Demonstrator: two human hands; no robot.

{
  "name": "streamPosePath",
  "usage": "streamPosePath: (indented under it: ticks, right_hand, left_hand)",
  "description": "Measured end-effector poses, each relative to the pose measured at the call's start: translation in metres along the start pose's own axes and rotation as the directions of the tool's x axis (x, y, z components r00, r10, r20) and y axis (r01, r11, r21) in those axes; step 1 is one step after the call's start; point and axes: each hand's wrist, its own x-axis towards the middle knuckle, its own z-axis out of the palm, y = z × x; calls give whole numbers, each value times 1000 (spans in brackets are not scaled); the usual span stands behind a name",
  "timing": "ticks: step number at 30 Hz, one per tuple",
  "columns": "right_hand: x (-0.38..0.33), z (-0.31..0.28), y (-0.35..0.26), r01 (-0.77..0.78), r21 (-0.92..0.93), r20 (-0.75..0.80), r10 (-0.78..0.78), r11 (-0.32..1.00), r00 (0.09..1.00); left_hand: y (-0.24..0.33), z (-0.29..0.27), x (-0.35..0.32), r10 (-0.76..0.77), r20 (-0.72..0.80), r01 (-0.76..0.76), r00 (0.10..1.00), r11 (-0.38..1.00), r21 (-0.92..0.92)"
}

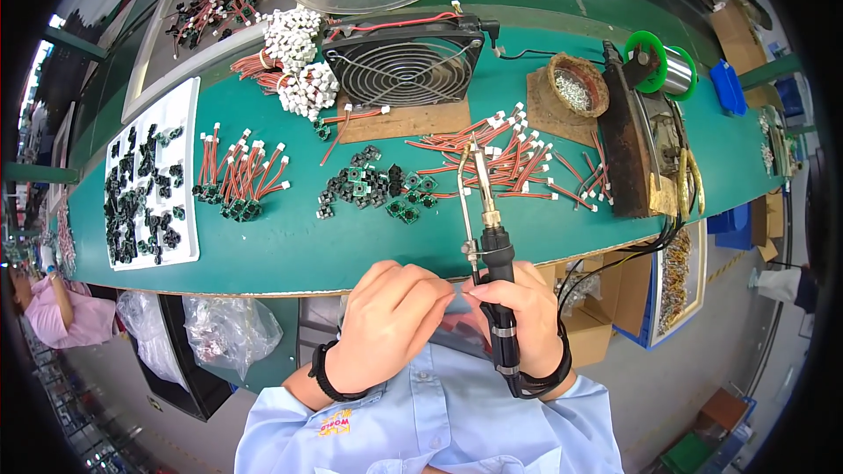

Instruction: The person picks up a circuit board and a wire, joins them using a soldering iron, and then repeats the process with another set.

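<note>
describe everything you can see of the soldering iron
The iron is long and slim: black handle, silver-coloured metal barrel, and a thin metal tube clamped alongside. The right hand holds it by the handle, its working end pointing away from the person over the green table. That end overlaps red wires in view; contact is unclear, as is whether it is hot.

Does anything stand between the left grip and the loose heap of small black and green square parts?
Nothing visible does: only green tabletop lies between the left grip and that heap.
</note>
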Motion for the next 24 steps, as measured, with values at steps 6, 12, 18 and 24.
streamPosePath:
  ticks: [6,12,18,24]
  right_hand:
    - [8,-3,7,23,-15,99,-22,1000,995]
    - [-20,12,15,-331,496,-33,398,803,917]
    - [-6,3,19,-191,402,-106,253,895,962]
    - [3,6,9,-121,271,-274,197,955,942]
  left_hand:
    - [-2,4,3,-27,45,27,999,1000,-12]
    - [-14,3,17,-96,-82,102,992,992,68]
    - [-46,12,6,-175,-183,229,967,913,336]
    - [-45,17,7,-251,-81,263,965,943,203]
